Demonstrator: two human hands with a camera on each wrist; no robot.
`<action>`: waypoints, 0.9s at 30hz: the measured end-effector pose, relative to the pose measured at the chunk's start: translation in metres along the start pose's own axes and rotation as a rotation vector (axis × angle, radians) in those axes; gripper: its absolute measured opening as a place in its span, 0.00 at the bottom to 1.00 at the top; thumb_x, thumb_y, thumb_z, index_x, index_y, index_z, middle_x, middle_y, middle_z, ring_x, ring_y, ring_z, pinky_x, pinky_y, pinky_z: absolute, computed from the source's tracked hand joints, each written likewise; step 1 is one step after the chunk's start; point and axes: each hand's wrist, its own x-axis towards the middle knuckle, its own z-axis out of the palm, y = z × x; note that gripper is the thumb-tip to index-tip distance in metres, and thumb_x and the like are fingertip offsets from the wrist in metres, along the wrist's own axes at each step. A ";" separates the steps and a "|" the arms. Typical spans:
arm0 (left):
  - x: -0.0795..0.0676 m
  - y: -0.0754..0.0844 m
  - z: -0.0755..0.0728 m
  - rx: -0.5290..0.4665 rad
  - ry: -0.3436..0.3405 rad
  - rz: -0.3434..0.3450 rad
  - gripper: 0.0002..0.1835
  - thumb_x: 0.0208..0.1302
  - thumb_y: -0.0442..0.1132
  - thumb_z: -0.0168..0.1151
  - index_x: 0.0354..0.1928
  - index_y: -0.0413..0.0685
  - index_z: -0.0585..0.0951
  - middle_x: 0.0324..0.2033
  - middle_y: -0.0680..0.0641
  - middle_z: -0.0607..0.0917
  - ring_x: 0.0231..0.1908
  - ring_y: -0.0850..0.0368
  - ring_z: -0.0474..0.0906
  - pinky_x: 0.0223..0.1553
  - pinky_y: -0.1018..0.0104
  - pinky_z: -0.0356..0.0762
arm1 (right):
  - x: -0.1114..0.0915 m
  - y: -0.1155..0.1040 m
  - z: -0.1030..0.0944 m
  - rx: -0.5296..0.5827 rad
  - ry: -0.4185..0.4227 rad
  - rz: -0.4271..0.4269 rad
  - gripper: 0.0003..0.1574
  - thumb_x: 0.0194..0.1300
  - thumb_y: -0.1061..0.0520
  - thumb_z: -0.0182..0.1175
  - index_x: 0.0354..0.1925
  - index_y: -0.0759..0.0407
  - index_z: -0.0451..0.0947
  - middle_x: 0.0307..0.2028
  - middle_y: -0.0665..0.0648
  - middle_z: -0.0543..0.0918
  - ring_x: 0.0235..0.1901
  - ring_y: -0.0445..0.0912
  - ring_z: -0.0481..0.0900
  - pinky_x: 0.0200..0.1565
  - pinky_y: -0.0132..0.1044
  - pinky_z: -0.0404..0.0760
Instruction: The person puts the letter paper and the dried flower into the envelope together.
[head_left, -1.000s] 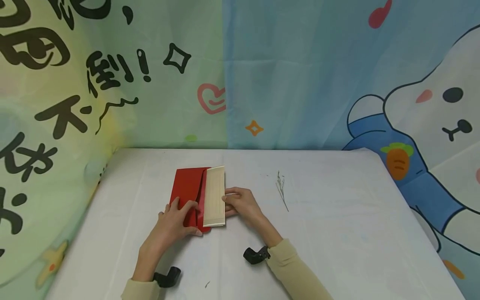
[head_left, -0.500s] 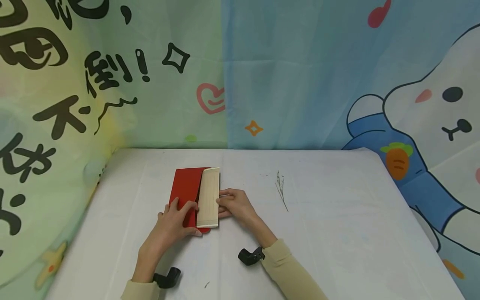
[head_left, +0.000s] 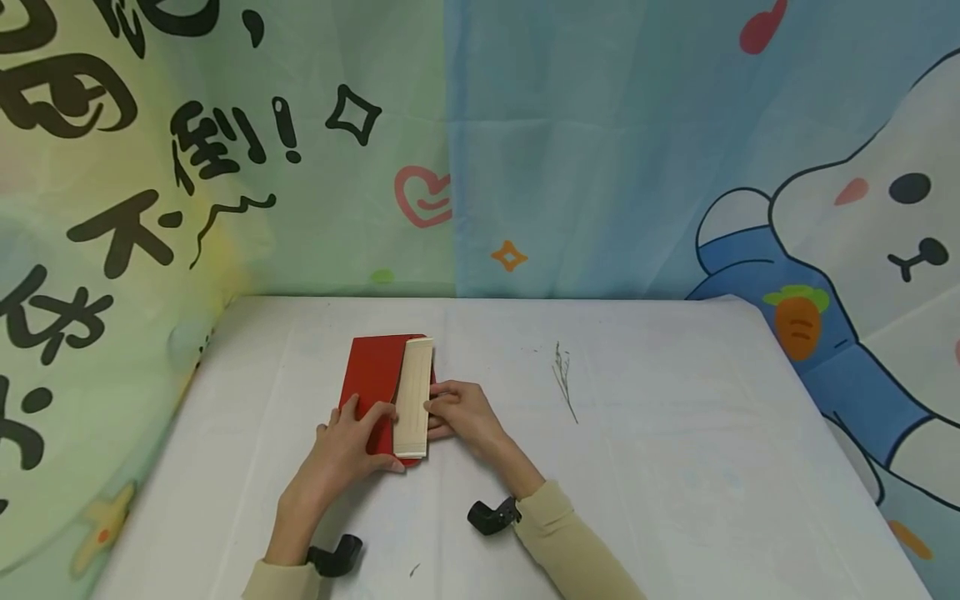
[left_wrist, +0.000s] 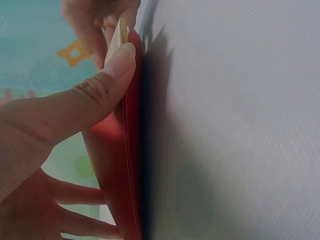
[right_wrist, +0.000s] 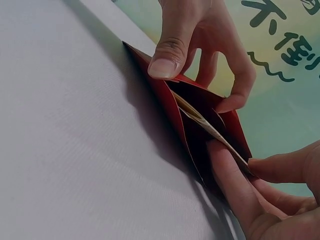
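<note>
A red envelope [head_left: 372, 367] lies on the white table, its mouth gaping toward the right. Partly inside it sits a cream folded paper [head_left: 413, 400], whose right part still shows in the head view. My left hand [head_left: 341, 442] holds the envelope from the left. Its thumb [left_wrist: 97, 95] is at the near edge, and a fingertip [right_wrist: 232, 104] is at the mouth. My right hand [head_left: 467, 417] pinches the paper's outer edge. In the right wrist view, one right finger [right_wrist: 227, 170] reaches into the mouth under the paper [right_wrist: 222, 139]. The paper's inner end is hidden.
A dried sprig [head_left: 562, 383] lies right of the hands, and a tiny plant bit [head_left: 414, 571] is near the front. Black wrist cameras [head_left: 493, 516] stick out at both cuffs. A printed curtain [head_left: 570, 167] hangs behind the table.
My right hand has moved left with the cream paper, which has slid deeper into the red envelope. Less of the paper shows now. My left hand has stayed in place.
</note>
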 end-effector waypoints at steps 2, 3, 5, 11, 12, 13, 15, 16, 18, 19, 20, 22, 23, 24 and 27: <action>0.000 0.000 0.000 -0.001 0.002 0.000 0.37 0.41 0.55 0.79 0.55 0.64 0.72 0.65 0.28 0.66 0.64 0.26 0.62 0.57 0.25 0.61 | 0.001 -0.001 0.001 -0.004 -0.002 0.000 0.21 0.66 0.65 0.57 0.56 0.72 0.71 0.42 0.68 0.85 0.30 0.49 0.88 0.37 0.46 0.86; 0.000 0.000 0.000 -0.001 0.003 0.000 0.37 0.42 0.55 0.79 0.55 0.64 0.72 0.65 0.28 0.65 0.64 0.26 0.62 0.57 0.25 0.61 | 0.001 -0.001 0.001 -0.003 -0.003 0.001 0.21 0.66 0.65 0.57 0.56 0.71 0.71 0.42 0.68 0.85 0.30 0.49 0.88 0.37 0.46 0.86; 0.000 -0.001 0.000 -0.001 0.003 0.005 0.37 0.42 0.55 0.79 0.55 0.64 0.72 0.65 0.28 0.66 0.64 0.26 0.63 0.57 0.25 0.61 | 0.001 -0.002 0.002 0.000 -0.005 0.003 0.21 0.66 0.65 0.57 0.56 0.71 0.71 0.42 0.68 0.85 0.30 0.48 0.87 0.37 0.46 0.86; -0.001 -0.003 0.001 -0.003 0.013 0.023 0.36 0.41 0.56 0.79 0.54 0.64 0.73 0.63 0.30 0.67 0.62 0.26 0.64 0.56 0.25 0.62 | 0.002 -0.003 0.005 0.010 -0.002 0.013 0.21 0.66 0.66 0.57 0.56 0.72 0.71 0.41 0.68 0.85 0.31 0.49 0.88 0.38 0.47 0.86; -0.001 -0.002 0.001 -0.003 0.017 0.025 0.36 0.41 0.56 0.79 0.54 0.64 0.73 0.63 0.30 0.67 0.62 0.26 0.65 0.55 0.25 0.62 | 0.003 -0.003 0.006 0.011 -0.003 0.012 0.21 0.66 0.66 0.57 0.56 0.72 0.71 0.41 0.68 0.85 0.31 0.50 0.88 0.38 0.47 0.86; -0.001 -0.003 0.001 -0.004 0.020 0.025 0.36 0.41 0.56 0.79 0.54 0.64 0.73 0.63 0.31 0.67 0.61 0.26 0.65 0.55 0.25 0.62 | 0.003 -0.003 0.006 0.012 -0.003 0.014 0.21 0.66 0.66 0.57 0.56 0.72 0.71 0.41 0.68 0.86 0.31 0.50 0.88 0.38 0.47 0.86; -0.001 -0.003 0.001 -0.001 0.022 0.025 0.36 0.41 0.56 0.79 0.54 0.64 0.73 0.63 0.31 0.68 0.61 0.27 0.65 0.55 0.25 0.63 | 0.004 -0.002 0.008 0.014 -0.006 0.015 0.21 0.66 0.66 0.57 0.56 0.72 0.71 0.41 0.67 0.86 0.31 0.49 0.88 0.38 0.47 0.86; -0.001 -0.003 0.001 0.000 0.022 0.024 0.36 0.41 0.56 0.79 0.54 0.64 0.73 0.63 0.31 0.68 0.61 0.27 0.65 0.55 0.25 0.63 | 0.005 -0.002 0.008 0.016 -0.007 0.016 0.21 0.66 0.66 0.57 0.56 0.72 0.71 0.41 0.67 0.86 0.31 0.49 0.88 0.38 0.47 0.86; -0.001 -0.002 0.001 -0.001 0.019 0.021 0.36 0.41 0.56 0.79 0.54 0.64 0.73 0.63 0.31 0.67 0.61 0.27 0.65 0.55 0.25 0.63 | 0.005 -0.002 0.009 0.018 -0.010 0.018 0.21 0.66 0.66 0.56 0.56 0.72 0.71 0.41 0.67 0.86 0.30 0.48 0.87 0.37 0.47 0.86; -0.001 -0.003 0.001 0.000 0.018 0.021 0.36 0.41 0.56 0.79 0.54 0.64 0.73 0.63 0.31 0.67 0.61 0.27 0.65 0.55 0.25 0.63 | 0.005 -0.003 0.010 0.019 -0.011 0.020 0.21 0.66 0.66 0.56 0.56 0.72 0.71 0.41 0.67 0.86 0.30 0.48 0.87 0.37 0.47 0.86; -0.001 -0.003 0.001 0.001 0.017 0.020 0.36 0.41 0.56 0.79 0.54 0.64 0.72 0.63 0.31 0.67 0.61 0.27 0.65 0.55 0.25 0.63 | 0.005 -0.003 0.010 0.020 -0.013 0.020 0.21 0.66 0.66 0.56 0.56 0.72 0.71 0.40 0.66 0.85 0.30 0.48 0.87 0.37 0.47 0.86; -0.001 -0.003 0.002 0.001 0.018 0.020 0.36 0.41 0.55 0.79 0.54 0.64 0.72 0.62 0.31 0.68 0.61 0.27 0.65 0.55 0.25 0.63 | 0.006 -0.003 0.011 0.017 -0.015 0.019 0.21 0.66 0.66 0.56 0.56 0.72 0.71 0.40 0.66 0.86 0.29 0.47 0.87 0.37 0.47 0.86; -0.001 -0.003 0.002 0.003 0.019 0.021 0.36 0.41 0.55 0.79 0.54 0.64 0.72 0.62 0.31 0.68 0.61 0.27 0.66 0.55 0.25 0.63 | 0.006 -0.003 0.011 0.015 -0.014 0.020 0.20 0.66 0.66 0.56 0.55 0.72 0.71 0.40 0.66 0.86 0.29 0.47 0.87 0.37 0.47 0.86; -0.001 -0.003 0.002 0.005 0.020 0.021 0.36 0.41 0.55 0.79 0.54 0.63 0.72 0.62 0.31 0.68 0.60 0.28 0.66 0.55 0.25 0.63 | 0.006 -0.003 0.012 0.011 -0.014 0.018 0.20 0.66 0.66 0.56 0.55 0.72 0.71 0.40 0.66 0.86 0.29 0.47 0.87 0.37 0.47 0.86; -0.001 -0.003 0.002 0.008 0.023 0.021 0.36 0.41 0.55 0.79 0.54 0.64 0.72 0.62 0.32 0.68 0.60 0.28 0.66 0.54 0.26 0.64 | 0.009 -0.002 0.014 0.001 -0.014 0.013 0.20 0.65 0.66 0.57 0.55 0.72 0.72 0.40 0.66 0.86 0.29 0.47 0.87 0.37 0.47 0.86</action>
